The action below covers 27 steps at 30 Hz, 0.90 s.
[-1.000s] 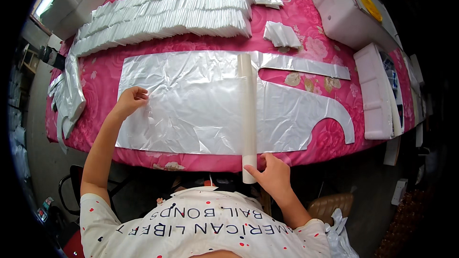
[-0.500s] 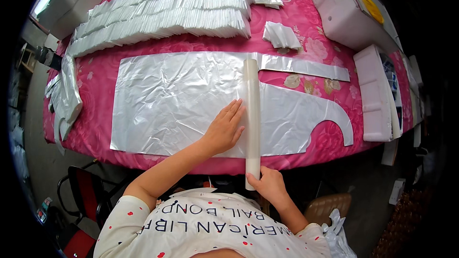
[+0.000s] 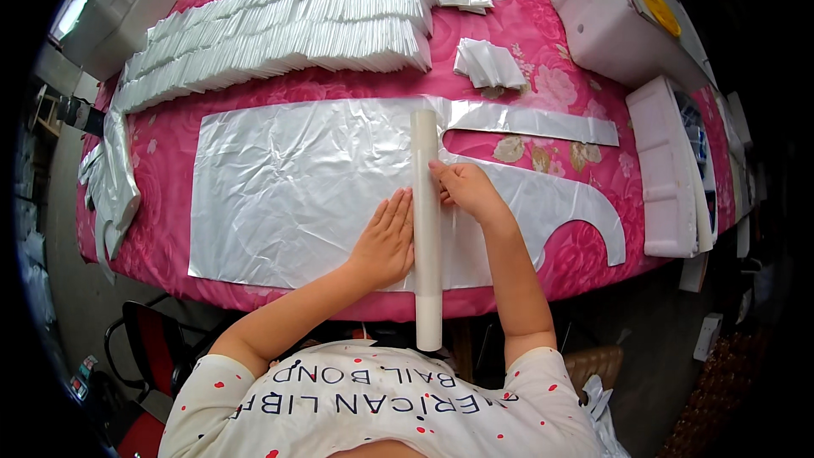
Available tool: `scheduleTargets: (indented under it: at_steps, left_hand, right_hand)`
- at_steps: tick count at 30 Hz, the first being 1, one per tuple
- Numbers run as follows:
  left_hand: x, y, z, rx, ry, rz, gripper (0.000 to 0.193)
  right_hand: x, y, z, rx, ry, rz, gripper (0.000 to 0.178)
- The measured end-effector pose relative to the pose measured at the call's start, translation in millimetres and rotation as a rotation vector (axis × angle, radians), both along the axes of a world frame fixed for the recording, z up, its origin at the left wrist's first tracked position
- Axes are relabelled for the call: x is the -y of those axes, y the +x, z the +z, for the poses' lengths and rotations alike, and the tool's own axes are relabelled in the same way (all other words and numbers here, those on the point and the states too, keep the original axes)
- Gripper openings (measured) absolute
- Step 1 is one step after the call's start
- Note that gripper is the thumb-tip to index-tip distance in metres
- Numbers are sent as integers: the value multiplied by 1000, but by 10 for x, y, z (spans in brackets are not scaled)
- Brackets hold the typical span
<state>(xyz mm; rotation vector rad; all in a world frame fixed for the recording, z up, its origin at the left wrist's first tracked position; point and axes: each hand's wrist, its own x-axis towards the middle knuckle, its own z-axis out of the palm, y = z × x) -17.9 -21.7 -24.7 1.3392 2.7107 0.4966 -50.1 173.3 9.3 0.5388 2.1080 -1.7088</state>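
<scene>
A thin, silvery-white plastic apron (image 3: pixel 297 195) lies spread flat and wrinkled on the table, with a strap-like strip and a curved cutout at its right end. Across it, pointing toward me, lies a long pale tube (image 3: pixel 426 237), its near end jutting past the table edge. My left hand (image 3: pixel 383 239) rests flat on the apron, fingers stretched out, beside the tube's left side. My right hand (image 3: pixel 468 189) is at the tube's right side with its fingers curled and the fingertips against the tube. Whatever those fingers pinch is hidden.
Long rows of folded white plastic packets (image 3: pixel 280 34) stand at the back left, with a small packet stack (image 3: pixel 489 64) to their right. White foam boxes (image 3: pixel 623 25) are on the right. Loose plastic film (image 3: pixel 114 178) hangs at the left edge of the pink floral tablecloth (image 3: pixel 161 229).
My right hand has left the tube's near end and moved up to its right side, over the apron. The tube has shifted slightly left and nearer, and my left hand moved left with it.
</scene>
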Motion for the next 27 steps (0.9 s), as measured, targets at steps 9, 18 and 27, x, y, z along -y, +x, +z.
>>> scheduleTargets:
  at_steps: [9, 18, 27]
  left_hand:
    - [29, 5, 34, 18, -18, 4, 64]
    - [21, 4, -35, -3, 12, -2, 64]
    - [42, 25, -11, 7, 21, -10, 62]
  right_hand:
    - [-689, -759, -516, -300, -1088, -1053, 21]
    - [-2405, -341, -132, -798, -1006, -956, 35]
    - [1020, -506, 635, -967, -262, -134, 20]
